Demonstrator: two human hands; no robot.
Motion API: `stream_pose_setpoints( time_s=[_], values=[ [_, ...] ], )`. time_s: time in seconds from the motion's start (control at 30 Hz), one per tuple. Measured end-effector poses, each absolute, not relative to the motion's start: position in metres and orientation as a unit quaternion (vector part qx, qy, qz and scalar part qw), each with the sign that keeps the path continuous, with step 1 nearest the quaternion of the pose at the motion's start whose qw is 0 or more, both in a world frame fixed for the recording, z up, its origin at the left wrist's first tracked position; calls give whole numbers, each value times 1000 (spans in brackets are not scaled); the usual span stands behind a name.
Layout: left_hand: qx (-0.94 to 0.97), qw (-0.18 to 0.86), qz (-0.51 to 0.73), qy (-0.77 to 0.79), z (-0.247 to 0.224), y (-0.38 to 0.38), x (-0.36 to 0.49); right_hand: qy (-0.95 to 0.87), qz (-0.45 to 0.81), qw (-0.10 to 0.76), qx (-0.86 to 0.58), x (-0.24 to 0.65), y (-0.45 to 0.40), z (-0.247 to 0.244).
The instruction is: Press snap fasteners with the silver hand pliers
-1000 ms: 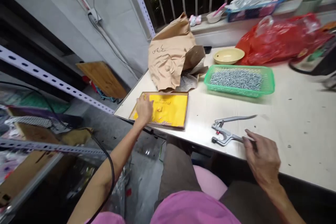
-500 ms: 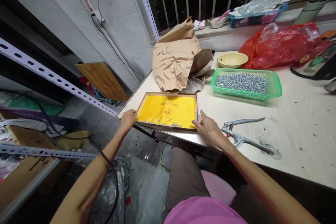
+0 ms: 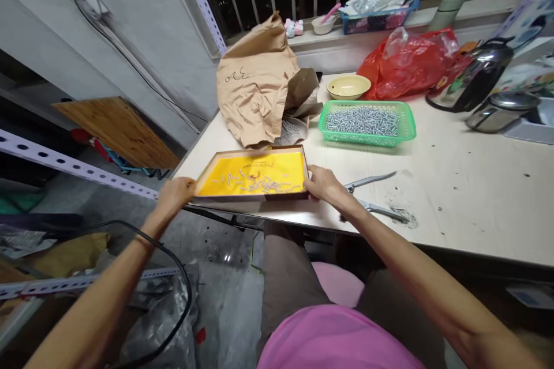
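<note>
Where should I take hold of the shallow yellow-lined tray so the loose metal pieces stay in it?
Grip the wooden rim at its two short ends, from left and right, where the left hand and right hand sit. The rim is low and the loose metal pieces lie spread across the yellow base, so holding both ends level seems safest.

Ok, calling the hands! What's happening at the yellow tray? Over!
Left hand and right hand at the tray's two ends. Yellow-lined wooden tray on the table edge, metal pins scattered inside. Hand-press pliers beside the right hand.
</note>
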State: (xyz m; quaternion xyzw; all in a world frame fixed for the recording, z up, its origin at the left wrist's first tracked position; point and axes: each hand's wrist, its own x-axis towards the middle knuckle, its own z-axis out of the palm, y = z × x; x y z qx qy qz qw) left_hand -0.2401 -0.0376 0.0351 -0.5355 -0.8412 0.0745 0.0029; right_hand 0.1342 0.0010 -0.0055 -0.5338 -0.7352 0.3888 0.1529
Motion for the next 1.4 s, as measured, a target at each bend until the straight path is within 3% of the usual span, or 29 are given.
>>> stream_pose_setpoints(
  time_s=[0.2, 0.37, 0.53, 0.7, 0.83, 0.93, 1.07, 1.4],
  values=[
    [-556, -10, 142, -819, 26, -36, -234, -729, 355, 150, -566, 132, -16, -16],
    [-528, -4, 90, -844, 4, -55, -217, -737, 330, 185, -560, 133, -36, -36],
    [-619, 98, -7, -779, 9, -55, -171, -765, 276, 204, -546, 145, -50, -38],
    [-736, 10, -97, -670, -8, -25, -88, -766, 199, 222, -570, 185, -59, -28],
    [-762, -14, -75, -643, -29, 11, -46, -756, 131, 250, -591, 236, -63, -26],
    [-759, -3, -28, -650, -38, 31, -38, -755, 69, 221, -614, 272, -68, -34],
    [-770, 5, -6, -637, -40, 42, -42, -795, 76, 164, -580, 300, -79, -52],
    [-842, 69, -47, -533, -55, 45, -68, -797, 57, 126, -588, 285, -79, -63]
  ],
)
